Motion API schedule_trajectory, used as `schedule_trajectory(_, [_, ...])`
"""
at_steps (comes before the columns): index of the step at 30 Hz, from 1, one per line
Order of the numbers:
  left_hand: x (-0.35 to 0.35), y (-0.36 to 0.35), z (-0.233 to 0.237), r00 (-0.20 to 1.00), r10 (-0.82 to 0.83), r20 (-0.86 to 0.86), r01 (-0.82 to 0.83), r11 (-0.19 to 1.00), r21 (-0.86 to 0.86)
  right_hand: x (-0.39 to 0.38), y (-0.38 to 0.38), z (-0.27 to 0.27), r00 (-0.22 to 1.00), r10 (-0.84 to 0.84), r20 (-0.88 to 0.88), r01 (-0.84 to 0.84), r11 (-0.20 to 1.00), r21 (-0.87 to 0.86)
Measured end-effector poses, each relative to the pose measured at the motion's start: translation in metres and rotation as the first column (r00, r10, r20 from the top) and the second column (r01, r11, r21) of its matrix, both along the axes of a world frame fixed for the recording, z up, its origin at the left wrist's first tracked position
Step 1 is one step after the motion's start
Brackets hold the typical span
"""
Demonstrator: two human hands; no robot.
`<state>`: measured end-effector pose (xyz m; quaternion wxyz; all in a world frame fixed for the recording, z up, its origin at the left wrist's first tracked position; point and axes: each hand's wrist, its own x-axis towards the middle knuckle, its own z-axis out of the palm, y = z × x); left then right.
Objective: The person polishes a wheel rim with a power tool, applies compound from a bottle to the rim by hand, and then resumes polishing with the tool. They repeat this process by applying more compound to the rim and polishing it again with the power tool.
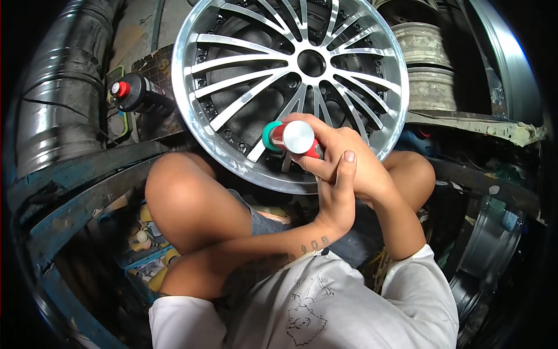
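My right hand (351, 160) is closed around a small red hand tool (318, 150) that has a flat silver round end and a teal disc at its left side. The tool hangs over the lower spokes of a large alloy wheel (264, 58), its teal disc overlapping a spoke in this view. My left hand (336, 200) comes across from the left beneath the right one, with its thumb pressed up against it. The left fingers are hidden behind the right hand, so I cannot tell what they grip. The wheel has polished silver spokes, dark recesses and a bright rim, and leans in front of my knees.
A black bottle with a red cap (142, 96) stands left of the wheel. Further left is a tall metal cylinder (64, 99). Stacked rims (421, 64) stand at right behind a worn ledge (476, 125). Another rim (491, 250) lies at lower right. Blue metal framing (87, 206) runs along the left.
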<state>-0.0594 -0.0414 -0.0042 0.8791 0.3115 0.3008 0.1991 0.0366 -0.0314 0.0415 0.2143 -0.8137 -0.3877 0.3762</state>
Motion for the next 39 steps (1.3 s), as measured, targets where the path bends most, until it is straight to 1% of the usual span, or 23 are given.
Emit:
schedule_trajectory(3, [0.006, 0.007, 0.001, 0.997, 0.012, 0.074, -0.011, 1.0, -0.014, 0.004, -0.001, -0.005, 0.982, -0.028, 0.187, 0.022, 0.999, 0.036])
schedule_trajectory(7, [0.035, 0.027, -0.012, 0.968, -0.195, 0.16, 0.215, 0.97, -0.114, 0.026, 0.003, -0.005, 0.957, -0.208, 0.203, 0.185, 0.974, 0.129])
schedule_trajectory(8, [0.036, 0.025, -0.013, 0.971, -0.192, 0.146, 0.211, 0.969, -0.129, 0.03, 0.002, -0.009, 0.954, -0.219, 0.207, 0.177, 0.963, 0.204])
schedule_trajectory(12, [0.025, 0.017, 0.0, 0.988, -0.118, 0.096, 0.128, 0.986, -0.108, 0.023, 0.003, -0.003, 0.99, -0.104, 0.097, 0.093, 0.989, 0.113])
schedule_trajectory(14, [0.027, -0.002, -0.022, 1.0, -0.011, 0.01, 0.01, 0.996, 0.084, 0.02, 0.005, 0.001, 0.99, -0.085, 0.111, 0.073, 0.991, 0.11])
schedule_trajectory(16, [0.033, 0.012, -0.004, 0.999, -0.033, 0.009, 0.032, 0.998, 0.054, 0.025, 0.004, -0.007, 0.985, -0.119, 0.126, 0.096, 0.98, 0.172])
schedule_trajectory(17, [0.04, 0.02, 0.001, 0.994, -0.068, 0.089, 0.068, 0.998, 0.004, 0.03, 0.007, -0.002, 0.971, -0.177, 0.163, 0.162, 0.981, 0.103])
schedule_trajectory(20, [0.063, 0.024, -0.013, 0.997, -0.08, 0.011, 0.073, 0.951, 0.3, 0.056, -0.003, -0.022, 0.959, -0.254, 0.128, 0.214, 0.941, 0.263])
schedule_trajectory(21, [0.067, 0.022, -0.016, 0.995, -0.078, 0.058, 0.057, 0.949, 0.31, 0.056, -0.002, -0.013, 0.952, -0.282, 0.116, 0.263, 0.952, 0.156])
schedule_trajectory(24, [0.059, 0.007, -0.031, 0.977, -0.189, 0.101, 0.134, 0.908, 0.397, 0.054, -0.02, -0.018, 0.969, -0.178, 0.172, 0.129, 0.956, 0.265])
schedule_trajectory(26, [0.03, 0.0, -0.01, 0.972, -0.226, 0.06, 0.19, 0.913, 0.361, 0.042, -0.032, -0.022, 0.996, -0.091, -0.004, 0.087, 0.935, 0.344])
schedule_trajectory(28, [0.007, -0.005, 0.004, 0.947, -0.316, 0.056, 0.276, 0.892, 0.357, 0.024, -0.041, 0.014, 0.998, -0.065, -0.016, 0.065, 0.997, 0.045])
schedule_trajectory(29, [-0.001, -0.006, 0.003, 0.87, -0.493, 0.017, 0.451, 0.809, 0.377, 0.013, -0.047, 0.029, 0.994, -0.102, 0.026, 0.102, 0.995, -0.001])
schedule_trajectory(30, [-0.008, -0.004, 0.005, 0.765, -0.643, -0.025, 0.591, 0.687, 0.424, 0.007, -0.066, 0.027, 0.988, -0.141, 0.06, 0.133, 0.984, 0.122])
schedule_trajectory(31, [-0.011, 0.007, 0.017, 0.619, -0.781, -0.088, 0.701, 0.499, 0.51, 0.002, -0.081, 0.034, 0.972, -0.225, 0.073, 0.209, 0.96, 0.188])
schedule_trajectory(32, [-0.01, 0.021, 0.029, 0.448, -0.866, -0.223, 0.752, 0.23, 0.618, -0.005, -0.096, 0.04, 0.948, -0.308, 0.078, 0.28, 0.925, 0.257])
schedule_trajectory(33, [-0.008, 0.046, 0.051, 0.3, -0.885, -0.357, 0.726, -0.03, 0.687, -0.016, -0.111, 0.039, 0.904, -0.427, 0.0, 0.39, 0.826, 0.406])
schedule_trajectory(34, [-0.006, 0.082, 0.085, 0.078, -0.812, -0.578, 0.677, -0.383, 0.628, -0.027, -0.128, 0.045, 0.883, -0.468, 0.023, 0.409, 0.793, 0.451])
schedule_trajectory(35, [-0.004, 0.112, 0.097, 0.055, -0.828, -0.558, 0.659, -0.39, 0.643, -0.038, -0.146, 0.05, 0.86, -0.509, 0.044, 0.424, 0.759, 0.494])
schedule_trajectory(36, [-0.005, 0.14, 0.107, 0.031, -0.844, -0.535, 0.638, -0.395, 0.66, -0.048, -0.166, 0.063, 0.858, -0.477, 0.189, 0.36, 0.822, 0.441])
schedule_trajectory(37, [-0.009, 0.166, 0.117, 0.206, -0.816, -0.541, 0.779, -0.198, 0.595, -0.065, -0.185, 0.063, 0.871, -0.485, 0.084, 0.416, 0.816, 0.401])
schedule_trajectory(38, [-0.004, 0.202, 0.112, 0.446, -0.748, -0.491, 0.762, 0.03, 0.647, -0.082, -0.205, 0.063, 0.834, -0.544, -0.094, 0.549, 0.799, 0.246])
schedule_trajectory(39, [0.0, 0.237, 0.107, 0.662, -0.623, -0.418, 0.671, 0.242, 0.701, -0.095, -0.217, 0.064, 0.889, -0.454, -0.054, 0.454, 0.861, 0.23])
